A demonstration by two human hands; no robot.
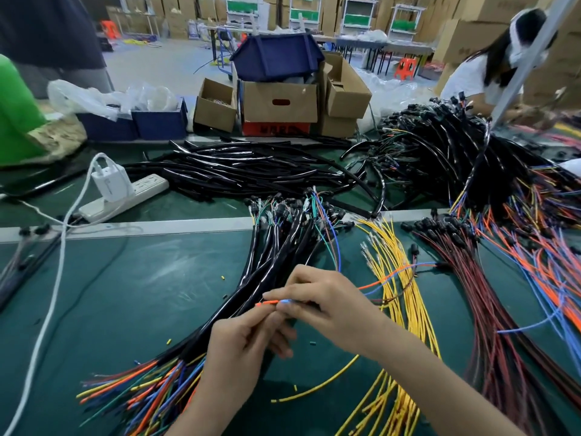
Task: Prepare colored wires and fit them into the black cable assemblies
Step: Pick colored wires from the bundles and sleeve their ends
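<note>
My right hand (317,302) pinches an orange wire (382,280) and a blue wire (371,291) together near their ends; both trail off to the right. My left hand (248,344) holds the orange tip (267,303) of those ends between its fingertips. Just under both hands lies a bundle of black cable assemblies (267,259), with colored wire ends (141,385) fanning out at its lower left and connectors at its far end. Loose yellow wires (393,265) lie to the right of my hands.
A heap of red and dark wires (490,294) covers the right. More black sleeves (251,171) and finished harnesses (446,146) lie beyond a metal rail. A power strip with charger (122,190) sits left, cardboard boxes (279,102) behind. Another person (484,73) works at far right.
</note>
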